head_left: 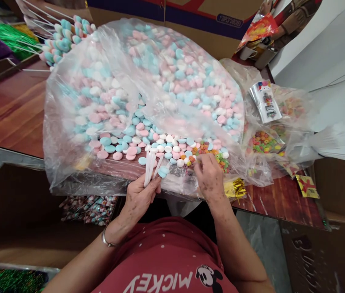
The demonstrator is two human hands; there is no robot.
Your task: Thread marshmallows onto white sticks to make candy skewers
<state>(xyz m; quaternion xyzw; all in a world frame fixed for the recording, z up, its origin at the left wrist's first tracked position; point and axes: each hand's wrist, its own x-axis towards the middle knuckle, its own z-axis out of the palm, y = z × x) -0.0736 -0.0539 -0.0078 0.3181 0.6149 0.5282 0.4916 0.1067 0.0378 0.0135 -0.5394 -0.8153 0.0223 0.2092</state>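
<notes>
My left hand (143, 193) is closed around several white plastic sticks (150, 169). A pale blue marshmallow piece (163, 171) sits at the tip of one stick, just above my thumb. My right hand (210, 177) has its fingers drawn together over a small heap of colourful ring-shaped candies (222, 160); whether a candy is between the fingertips is hidden. Pink, blue and white marshmallows (138, 130) spill towards both hands from a large clear plastic bag (68, 110), which lies over the table.
Skewered marshmallows (65, 38) lie at the back left. On the right are a bag of ring candies (266, 142), a silver wrapper roll (265, 101) and a bundle of white sticks (339, 142). Below the table's left edge stands a cardboard box (16, 215) with wrapped pieces.
</notes>
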